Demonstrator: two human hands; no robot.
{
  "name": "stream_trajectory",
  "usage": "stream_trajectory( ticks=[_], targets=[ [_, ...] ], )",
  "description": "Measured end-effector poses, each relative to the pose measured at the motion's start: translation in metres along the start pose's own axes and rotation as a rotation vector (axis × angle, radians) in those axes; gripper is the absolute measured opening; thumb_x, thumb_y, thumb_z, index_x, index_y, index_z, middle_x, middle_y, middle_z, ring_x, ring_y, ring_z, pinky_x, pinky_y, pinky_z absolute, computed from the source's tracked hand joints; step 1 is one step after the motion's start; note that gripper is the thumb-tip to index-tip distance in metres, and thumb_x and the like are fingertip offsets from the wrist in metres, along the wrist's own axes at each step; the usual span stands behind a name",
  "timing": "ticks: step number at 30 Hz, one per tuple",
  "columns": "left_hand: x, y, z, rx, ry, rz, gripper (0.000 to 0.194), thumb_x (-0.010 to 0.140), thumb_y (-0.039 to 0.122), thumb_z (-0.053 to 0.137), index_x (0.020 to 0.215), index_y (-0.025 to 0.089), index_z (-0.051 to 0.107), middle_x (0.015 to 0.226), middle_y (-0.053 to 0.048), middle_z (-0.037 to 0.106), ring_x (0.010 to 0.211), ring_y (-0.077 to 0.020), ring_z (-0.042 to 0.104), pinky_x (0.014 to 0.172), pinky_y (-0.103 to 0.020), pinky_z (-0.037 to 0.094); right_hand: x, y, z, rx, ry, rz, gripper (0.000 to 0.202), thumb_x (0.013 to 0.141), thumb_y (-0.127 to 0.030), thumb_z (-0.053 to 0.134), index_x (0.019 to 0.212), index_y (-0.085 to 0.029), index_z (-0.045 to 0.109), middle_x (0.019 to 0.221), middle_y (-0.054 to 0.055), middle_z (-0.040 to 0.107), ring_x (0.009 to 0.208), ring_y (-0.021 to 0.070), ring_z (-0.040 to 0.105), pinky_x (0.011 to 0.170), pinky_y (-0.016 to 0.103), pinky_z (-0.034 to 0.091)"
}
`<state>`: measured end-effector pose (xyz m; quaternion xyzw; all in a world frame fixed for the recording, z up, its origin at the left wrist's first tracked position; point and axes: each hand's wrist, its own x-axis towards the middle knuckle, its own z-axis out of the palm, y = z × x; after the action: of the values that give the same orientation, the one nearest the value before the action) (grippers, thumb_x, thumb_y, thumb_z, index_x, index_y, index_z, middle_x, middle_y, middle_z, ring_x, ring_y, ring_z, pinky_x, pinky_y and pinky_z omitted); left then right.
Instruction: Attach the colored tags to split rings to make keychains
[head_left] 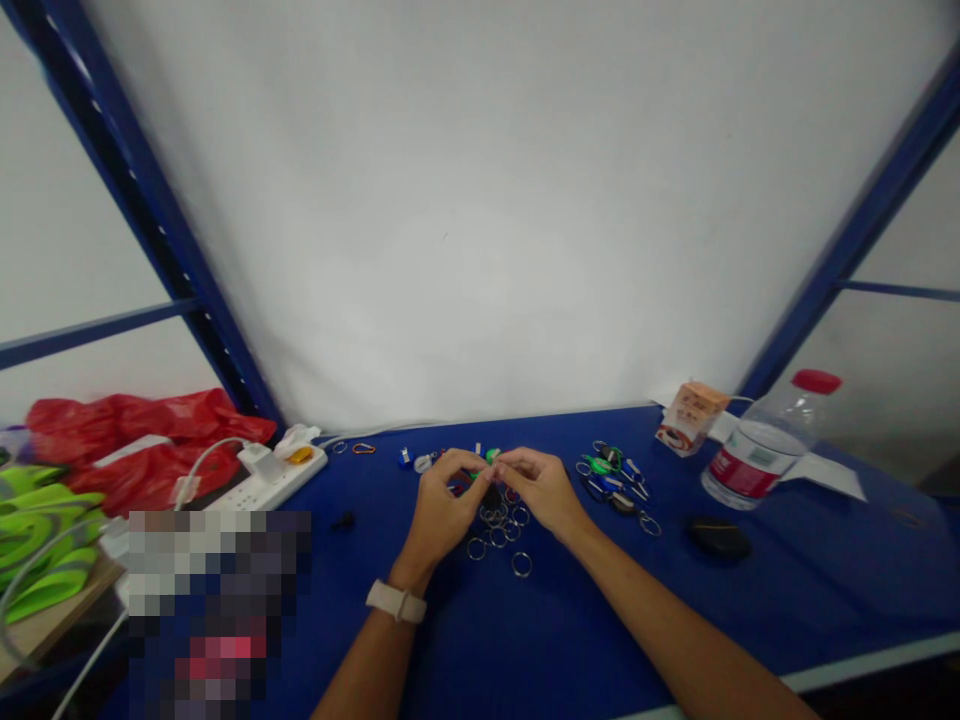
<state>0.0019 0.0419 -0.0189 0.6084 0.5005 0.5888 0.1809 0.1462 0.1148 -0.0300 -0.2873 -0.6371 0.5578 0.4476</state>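
Observation:
My left hand (450, 502) and my right hand (546, 492) meet fingertip to fingertip over the middle of the blue table (480, 640). Both are pinched around something small that I cannot make out; a bit of green shows by the fingertips. Several loose metal split rings (498, 536) lie just below and between my hands, with one ring (522, 565) a little apart. Blue and white key tags (406, 458) lie beyond my left hand. Right of my right hand is a pile of green, blue and black key tags with rings (616, 480).
At the right stand a red-capped bottle (765, 445) and an orange box (691, 418), near a black pouch (718, 537). A power strip (277, 478), red plastic bags (150, 440) and yellow-green vests (45, 540) are at the left. A white wall (480, 220) rises behind.

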Motion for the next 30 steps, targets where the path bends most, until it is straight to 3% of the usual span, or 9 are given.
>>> stream_trajectory(
  ticks=[7, 12, 17, 21, 30],
  targets=[
    [0.000, -0.001, 0.000, 0.022, -0.033, -0.011, 0.012, 0.082, 0.029, 0.067, 0.082, 0.018, 0.070, 0.090, -0.006, 0.068, 0.084, -0.0173, 0.063, 0.072, -0.028, 0.052, 0.001, 0.003, -0.003, -0.069, 0.004, 0.028, 0.029, 0.068, -0.042, 0.076, 0.076, -0.015, 0.068, 0.071, 0.006, 0.072, 0.064, 0.0176, 0.065, 0.061, 0.029, 0.048],
    [0.002, -0.006, -0.002, -0.012, -0.008, -0.073, 0.015, 0.085, 0.029, 0.063, 0.081, 0.017, 0.069, 0.089, -0.006, 0.068, 0.085, -0.0176, 0.063, 0.072, -0.028, 0.051, 0.001, 0.003, -0.004, -0.088, -0.047, -0.007, 0.029, 0.075, -0.041, 0.070, 0.090, -0.017, 0.068, 0.087, 0.007, 0.073, 0.081, 0.0196, 0.067, 0.077, 0.032, 0.049],
    [0.002, -0.009, -0.004, -0.027, 0.011, -0.054, 0.015, 0.086, 0.028, 0.061, 0.081, 0.017, 0.069, 0.089, -0.006, 0.067, 0.086, -0.0175, 0.063, 0.076, -0.029, 0.050, -0.004, -0.002, 0.001, -0.177, -0.221, -0.031, 0.032, 0.082, -0.044, 0.064, 0.101, -0.017, 0.067, 0.094, 0.006, 0.071, 0.086, 0.0195, 0.064, 0.078, 0.032, 0.048],
    [0.002, -0.008, -0.004, 0.004, 0.021, -0.046, 0.013, 0.085, 0.026, 0.061, 0.080, 0.017, 0.069, 0.088, -0.006, 0.067, 0.085, -0.0172, 0.062, 0.076, -0.029, 0.050, -0.008, -0.006, 0.005, -0.265, -0.305, -0.089, 0.032, 0.086, -0.046, 0.059, 0.095, -0.017, 0.069, 0.092, 0.005, 0.068, 0.078, 0.0162, 0.059, 0.071, 0.028, 0.045],
    [0.002, -0.009, -0.003, 0.189, 0.130, 0.010, 0.013, 0.086, 0.023, 0.058, 0.078, 0.017, 0.065, 0.083, -0.004, 0.065, 0.079, -0.0159, 0.060, 0.072, -0.027, 0.047, -0.006, -0.005, 0.005, -0.171, -0.319, -0.030, 0.036, 0.087, -0.050, 0.057, 0.079, -0.015, 0.063, 0.073, 0.001, 0.059, 0.067, 0.0129, 0.051, 0.063, 0.025, 0.038]
  ],
)
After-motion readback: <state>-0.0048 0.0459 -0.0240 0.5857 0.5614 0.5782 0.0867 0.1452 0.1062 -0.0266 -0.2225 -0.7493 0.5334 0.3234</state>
